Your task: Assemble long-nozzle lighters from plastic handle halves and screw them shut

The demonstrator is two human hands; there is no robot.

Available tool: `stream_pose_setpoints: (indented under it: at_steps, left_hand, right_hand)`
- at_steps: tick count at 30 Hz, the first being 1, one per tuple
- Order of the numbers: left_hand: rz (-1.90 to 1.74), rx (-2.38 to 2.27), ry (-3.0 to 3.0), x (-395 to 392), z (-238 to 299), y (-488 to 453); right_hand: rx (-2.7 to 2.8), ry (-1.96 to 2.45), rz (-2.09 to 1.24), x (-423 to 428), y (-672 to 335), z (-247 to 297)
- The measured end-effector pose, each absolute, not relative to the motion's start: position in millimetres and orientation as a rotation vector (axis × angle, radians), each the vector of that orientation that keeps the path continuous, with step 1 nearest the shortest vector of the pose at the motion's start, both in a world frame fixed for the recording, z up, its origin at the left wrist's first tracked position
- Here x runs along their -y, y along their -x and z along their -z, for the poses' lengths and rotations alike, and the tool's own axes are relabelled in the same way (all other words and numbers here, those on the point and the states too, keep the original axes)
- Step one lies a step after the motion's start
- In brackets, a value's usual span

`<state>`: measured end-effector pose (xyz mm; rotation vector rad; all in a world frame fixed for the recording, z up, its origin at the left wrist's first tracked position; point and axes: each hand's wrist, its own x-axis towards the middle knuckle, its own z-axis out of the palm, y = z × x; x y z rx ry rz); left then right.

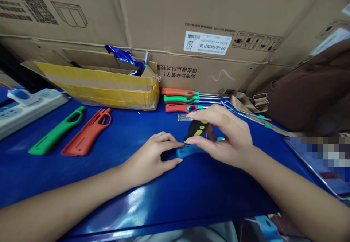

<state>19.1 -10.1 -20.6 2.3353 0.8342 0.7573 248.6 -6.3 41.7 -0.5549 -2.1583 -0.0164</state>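
Nearest the camera, below the edge of the tabletop, there is some pale cloth. Both forearms lie across this blue surface and meet near the middle. The left hand is half closed, and its fingertips come to the end of a blue lighter handle, but I cannot tell if they truly grip it. The right hand is closed on a black and yellow part, held between thumb and fingers just above the blue lighter handle. A thin metal tip shows between the two hands.

To the left lie a green handle shell and an orange handle shell, both with no metal tube, so these two look unfinished. Just behind the hands, three long lighters in orange, green and red-orange lie side by side with their metal tubes fitted, so they look complete. A small clear piece lies near them.

Farther back are a white power strip, a cardboard box with yellow tape holding a blue foil bag, a brown bag, and large cartons against the back.
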Motion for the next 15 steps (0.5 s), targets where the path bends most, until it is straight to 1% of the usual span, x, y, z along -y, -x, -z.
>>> stream_pose_setpoints:
  at_steps: [2, 3, 6, 8, 10, 13, 15]
  left_hand:
    - [-0.763, -0.827, -2.327, 10.2, 20.6, -19.1]
    - [-0.765, -0.828, -2.324, 10.2, 20.7, -19.0]
    - [-0.768, -0.839, -2.324, 9.7, 21.2, -18.4]
    - [-0.77, -0.842, -2.331, 9.5, 21.6, -18.2]
    - [-0.767, -0.837, -2.338, 9.8, 21.9, -18.4]
    - [-0.762, -0.832, -2.337, 10.9, 21.8, -19.1]
    - [-0.776, -0.833, -2.327, 11.7, 21.8, -19.6]
  right_hand:
    - [2.204, 0.588, 0.09, 8.7, -249.7, -42.7]
    - [2.219, 0.606, 0.052, 10.2, -249.8, -43.4]
    - [2.173, 0.63, -0.273, 13.1, -248.2, -45.3]
    - [2.107, 0.61, -0.369, 13.0, -246.5, -45.6]
    - [2.065, 0.588, -0.262, 11.7, -245.7, -45.2]
    - [2.096, 0.583, 0.019, 10.6, -246.9, -44.7]
    - [2.163, 0.616, 0.083, 11.5, -248.5, -44.7]
